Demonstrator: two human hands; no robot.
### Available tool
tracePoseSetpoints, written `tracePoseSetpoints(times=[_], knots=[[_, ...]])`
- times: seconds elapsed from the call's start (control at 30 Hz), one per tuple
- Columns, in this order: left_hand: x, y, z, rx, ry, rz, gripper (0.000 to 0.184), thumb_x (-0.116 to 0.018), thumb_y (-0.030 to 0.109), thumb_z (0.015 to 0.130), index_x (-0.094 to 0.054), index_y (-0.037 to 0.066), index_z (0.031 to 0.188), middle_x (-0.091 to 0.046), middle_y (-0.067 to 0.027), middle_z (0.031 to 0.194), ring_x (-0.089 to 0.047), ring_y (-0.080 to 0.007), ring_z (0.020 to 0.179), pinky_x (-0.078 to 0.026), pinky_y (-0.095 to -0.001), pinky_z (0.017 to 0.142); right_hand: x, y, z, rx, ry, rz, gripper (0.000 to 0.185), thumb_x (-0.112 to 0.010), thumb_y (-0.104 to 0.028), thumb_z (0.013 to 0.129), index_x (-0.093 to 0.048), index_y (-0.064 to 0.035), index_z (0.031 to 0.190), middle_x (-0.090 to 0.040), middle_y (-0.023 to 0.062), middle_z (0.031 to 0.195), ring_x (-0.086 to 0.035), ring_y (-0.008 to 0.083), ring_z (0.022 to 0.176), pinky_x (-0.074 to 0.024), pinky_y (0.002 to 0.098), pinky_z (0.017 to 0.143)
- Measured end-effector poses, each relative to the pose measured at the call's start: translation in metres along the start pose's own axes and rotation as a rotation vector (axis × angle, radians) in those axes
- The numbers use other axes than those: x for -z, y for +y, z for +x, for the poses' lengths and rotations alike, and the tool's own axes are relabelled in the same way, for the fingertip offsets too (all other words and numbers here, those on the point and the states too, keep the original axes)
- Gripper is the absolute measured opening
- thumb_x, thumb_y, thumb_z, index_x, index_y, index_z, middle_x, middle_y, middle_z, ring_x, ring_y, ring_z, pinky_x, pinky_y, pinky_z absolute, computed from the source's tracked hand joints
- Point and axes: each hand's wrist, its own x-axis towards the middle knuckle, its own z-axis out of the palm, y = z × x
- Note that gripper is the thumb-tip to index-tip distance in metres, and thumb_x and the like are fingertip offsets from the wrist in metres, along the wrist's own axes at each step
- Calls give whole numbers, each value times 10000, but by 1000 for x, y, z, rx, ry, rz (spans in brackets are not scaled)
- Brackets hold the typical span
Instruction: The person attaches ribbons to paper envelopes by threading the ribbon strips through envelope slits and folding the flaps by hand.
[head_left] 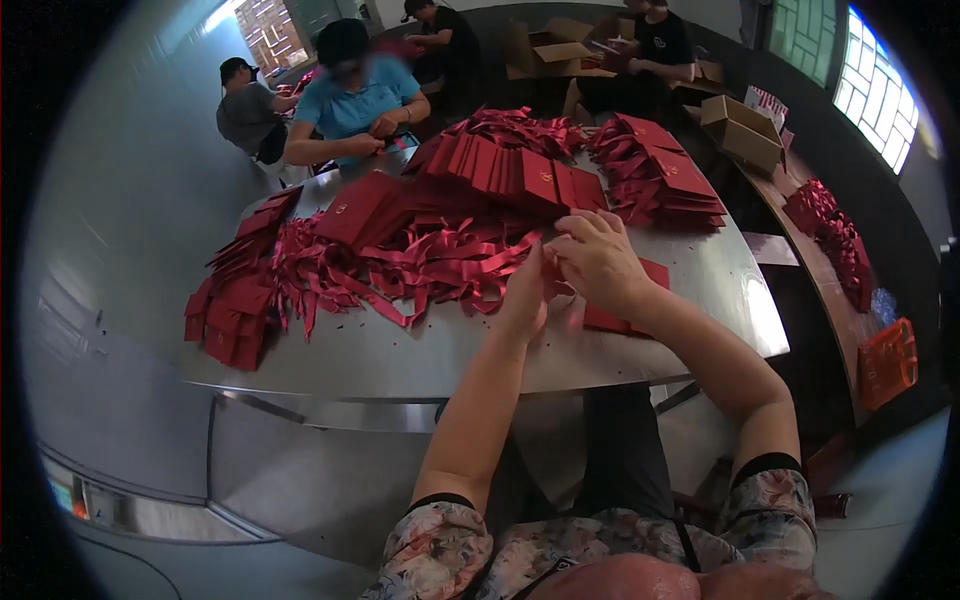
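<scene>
My left hand point(528, 295) and my right hand point(598, 258) meet above the near part of the metal table point(700, 330). The fingers of both are bent together, and a bit of red shows between them; I cannot make out what it is. Under my right forearm lies a flat red gift bag point(608, 320). Just left of my left hand spreads a tangle of red ribbon handles point(430, 265). Beyond my hands stands a packed row of red gift bags point(500, 172) with small gold marks.
More red bags lie at the table's left point(238, 320) and back right point(665, 175). Across the table a person in a blue shirt point(360, 95) works with both hands. Several others sit behind. On the right bench are an open carton point(742, 135) and an orange bag point(888, 365).
</scene>
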Motion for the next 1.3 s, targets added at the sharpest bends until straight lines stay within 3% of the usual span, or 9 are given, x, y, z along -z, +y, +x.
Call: tracePoseSetpoints(times=[0.2, 0.53, 0.63, 0.83, 1.03, 1.13, 1.23, 1.27, 1.3], knots=[[25, 1, 6, -22, 78, 53, 382, -453, 327, 1019, -535, 26, 1239, -606, -96, 1148, -617, -197, 1003, -506, -346, 831, -28, -1, 19, -190, -44, 278, 276, -518, -201, 863, -685, -35, 1009, -646, 127, 1096, -575, 310, 1109, -401, 424, 1001], [-10, 13, -14, 13, -18, 258, 255, -474, 266, 984, -598, 44, 1006, -615, -34, 835, -561, -99, 697, -434, -238, 599, -23, 13, 27, -217, -269, 631, 242, -662, -205, 795, -713, 6, 904, -687, 164, 937, -673, 290, 868, -530, 356, 795], [-10, 14, -12, 22, -66, 319, 244, -472, 255, 994, -603, 49, 984, -615, -31, 840, -565, -90, 708, -431, -221, 598, -19, 8, 28, -171, -168, 772, 179, -648, -148, 859, -692, 11, 929, -687, 110, 888, -667, 210, 817, -529, 312, 741], [-2, 3, -9, 39, -107, 514, 215, -641, 207, 926, -643, 34, 1053, -644, -28, 941, -578, -103, 814, -468, -234, 751, 28, 40, 30, -679, 442, 1560, 107, -499, -131, 991, -557, -42, 995, -622, 59, 768, -662, 187, 733, -556, 311, 659], [3, -2, -2, -265, -18, 674, 222, -663, 129, 876, -658, 13, 1065, -641, -3, 904, -547, -76, 797, -449, -211, 687, 140, 59, 8, -762, 792, 740, 132, -547, -162, 981, -620, -53, 979, -571, 1, 732, -472, 42, 571, -356, 186, 491], [12, -8, 1, -136, 14, 787, 203, -641, 128, 886, -661, 10, 1050, -640, -3, 866, -554, -73, 751, -463, -218, 679, 146, 126, -35, -530, 533, 260, 203, -536, -190, 981, -639, -15, 980, -628, 32, 778, -506, 76, 622, -405, 237, 567], [25, -32, 18, -133, 36, 1086, 272, -584, 231, 846, -693, 17, 973, -700, -140, 853, -682, -254, 774, -518, -392, 681, 102, 108, -62, -560, 129, 232, 183, -544, -141, 945, -599, 25, 999, -610, 151, 862, -591, 272, 816, -465, 342, 765], [40, -40, 30, -50, -91, 1268, 242, -530, 187, 906, -666, 52, 1052, -640, -59, 743, -589, -153, 630, -479, -288, 586, 72, 109, -75, -513, 58, 323, 168, -548, -133, 934, -594, 24, 972, -611, 168, 883, -600, 306, 860, -464, 347, 785], [-15, -5, 1, -57, 52, 1597, 250, -544, 249, 856, -669, 83, 996, -679, -128, 796, -646, -274, 677, -504, -390, 619, 43, 108, -89, -483, -24, 357, 163, -540, -135, 933, -597, 14, 963, -611, 173, 926, -601, 313, 906, -462, 366, 812]])
